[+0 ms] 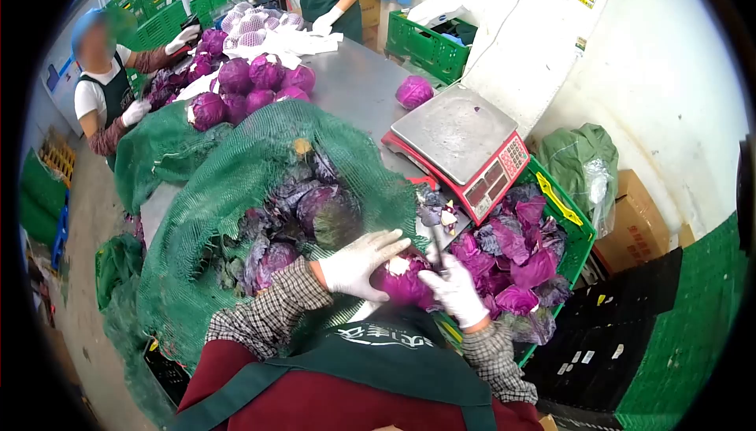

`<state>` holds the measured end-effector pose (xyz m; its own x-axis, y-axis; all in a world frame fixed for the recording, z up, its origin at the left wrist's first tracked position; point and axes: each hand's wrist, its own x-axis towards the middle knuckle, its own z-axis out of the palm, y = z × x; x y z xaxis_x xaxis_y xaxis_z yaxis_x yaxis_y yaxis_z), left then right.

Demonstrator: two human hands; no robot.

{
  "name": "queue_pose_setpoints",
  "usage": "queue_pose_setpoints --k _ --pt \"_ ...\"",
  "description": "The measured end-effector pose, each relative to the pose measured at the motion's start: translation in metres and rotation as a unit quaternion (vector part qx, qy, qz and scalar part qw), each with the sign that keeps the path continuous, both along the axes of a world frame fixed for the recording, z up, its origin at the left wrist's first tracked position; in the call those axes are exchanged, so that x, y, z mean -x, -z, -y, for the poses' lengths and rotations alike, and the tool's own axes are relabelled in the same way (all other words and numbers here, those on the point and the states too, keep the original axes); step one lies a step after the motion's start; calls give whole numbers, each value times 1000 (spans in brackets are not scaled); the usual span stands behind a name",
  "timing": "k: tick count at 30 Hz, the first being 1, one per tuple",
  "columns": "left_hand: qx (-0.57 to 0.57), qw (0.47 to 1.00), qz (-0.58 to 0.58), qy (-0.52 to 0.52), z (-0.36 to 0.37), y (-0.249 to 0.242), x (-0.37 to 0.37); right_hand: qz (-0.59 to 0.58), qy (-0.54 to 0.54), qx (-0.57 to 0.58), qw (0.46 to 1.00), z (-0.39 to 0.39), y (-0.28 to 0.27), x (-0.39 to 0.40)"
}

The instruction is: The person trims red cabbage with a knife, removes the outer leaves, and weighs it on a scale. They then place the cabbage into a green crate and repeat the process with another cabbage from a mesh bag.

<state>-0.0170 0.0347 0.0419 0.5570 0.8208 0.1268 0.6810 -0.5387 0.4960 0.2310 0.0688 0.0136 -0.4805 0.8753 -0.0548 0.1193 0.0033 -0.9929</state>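
My left hand [362,264], in a white glove, rests against a trimmed purple cabbage [405,285], steadying it with the fingers over its upper side. The pale cut stem of that cabbage faces up. Gloved in white too, my right hand [455,287] grips a knife [436,243] whose dark blade points away from me; its thumb is at the cabbage's right side. Left of my hands, an open green mesh bag [213,218] holds several untrimmed cabbages [327,210] with dull outer leaves.
A red scale [465,135] with a metal pan stands ahead right. Beside it, a green crate [579,234] holds loose purple leaves [516,261]. Trimmed cabbages [252,84] are piled on the metal table [354,76]. Two people in aprons stand across the table, to the left and far side.
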Motion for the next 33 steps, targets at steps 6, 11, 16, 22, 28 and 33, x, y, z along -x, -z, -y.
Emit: queue_pose_setpoints --k 6,11,16,22,28,33 --pt "135 980 39 -143 13 11 -4 162 29 -364 917 -1 2 27" --pt "105 948 151 -258 41 20 -16 236 144 -302 912 -11 8 9" --pt "259 796 503 -215 81 38 8 321 296 -223 871 -33 46 -90" --pt "267 741 538 -301 68 51 7 240 313 -286 873 -17 -5 -93" --pt "235 886 309 -253 56 44 12 -9 72 38 997 23 12 16" --pt "201 850 364 -323 86 38 -8 -6 -10 157 988 30 30 22"
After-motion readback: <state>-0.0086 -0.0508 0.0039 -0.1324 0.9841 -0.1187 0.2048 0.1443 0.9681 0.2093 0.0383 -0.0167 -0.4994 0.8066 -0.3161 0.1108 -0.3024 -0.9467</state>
